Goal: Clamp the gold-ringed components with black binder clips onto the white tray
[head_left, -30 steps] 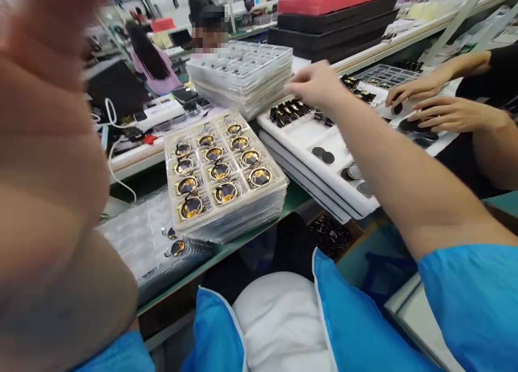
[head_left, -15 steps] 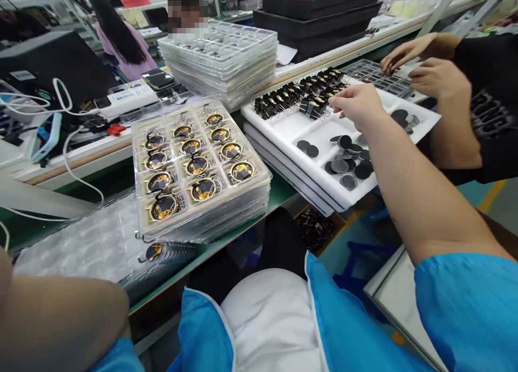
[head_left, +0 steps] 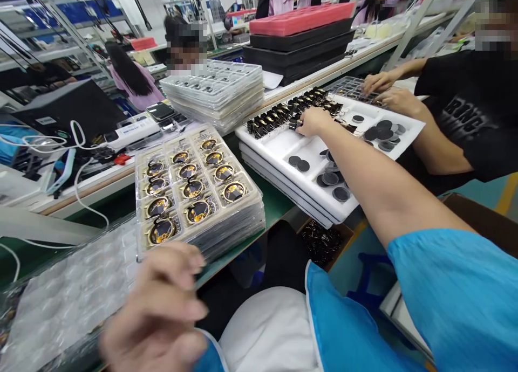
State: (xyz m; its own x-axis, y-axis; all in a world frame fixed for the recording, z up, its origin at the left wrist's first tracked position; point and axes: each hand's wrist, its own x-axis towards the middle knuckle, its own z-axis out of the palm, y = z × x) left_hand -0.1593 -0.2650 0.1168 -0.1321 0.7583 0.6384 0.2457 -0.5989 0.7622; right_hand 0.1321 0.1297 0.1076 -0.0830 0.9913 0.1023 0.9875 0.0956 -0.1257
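My right hand reaches into the white foam tray, its fingers closed at the black binder clips along the tray's back side; what they pinch is too small to make out. Dark round discs lie in the tray's near and right compartments. My left hand is raised in front of me, slightly blurred, its fingers curled but apart with nothing between them. Just beyond it stands a stack of clear trays, the top one holding round gold-rimmed watch parts.
Clear empty-looking trays lie at the left. Behind are another tray stack and black and red trays. A person in black works at the right. A box of binder clips sits below the table edge.
My left hand has come into view at the lower left. My right hand has moved left onto the binder clips. The view has tilted up slightly.
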